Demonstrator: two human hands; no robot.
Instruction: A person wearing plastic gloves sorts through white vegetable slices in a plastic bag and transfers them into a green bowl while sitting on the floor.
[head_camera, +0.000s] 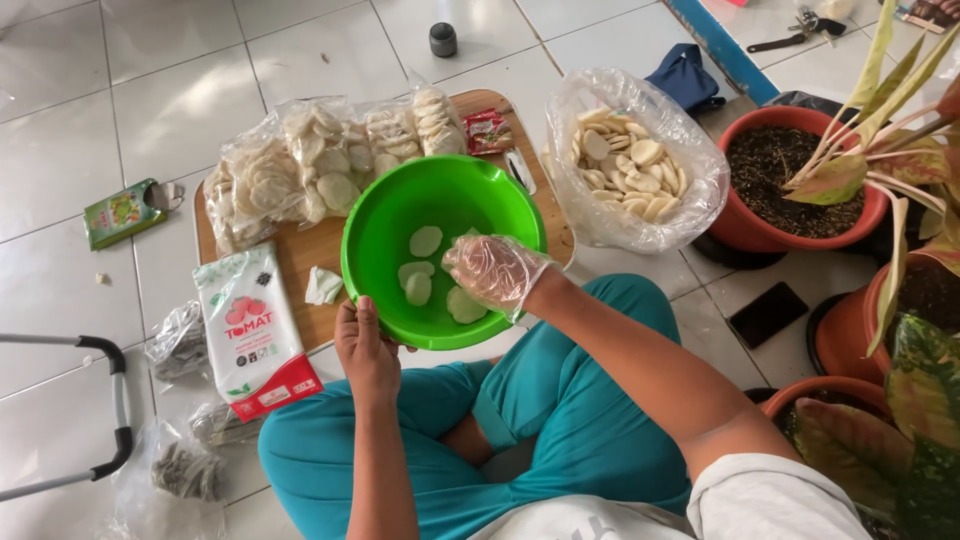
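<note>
A white tiled floor carries everything around you: a wooden board with packets of pale crackers along its far edge, an open bag of the same discs off its right corner, potted plants crowding the right. Your green bowl sits over the board's near edge, above your crossed legs; it looks light, stiff plastic, likely slick, best gripped at the rim. Your left hand does just that, fingers closed on the near rim. Your right hand, in a clear glove, reaches inside, fingers curled over thin crackers that look brittle; whether it grips one, you cannot tell.
</note>
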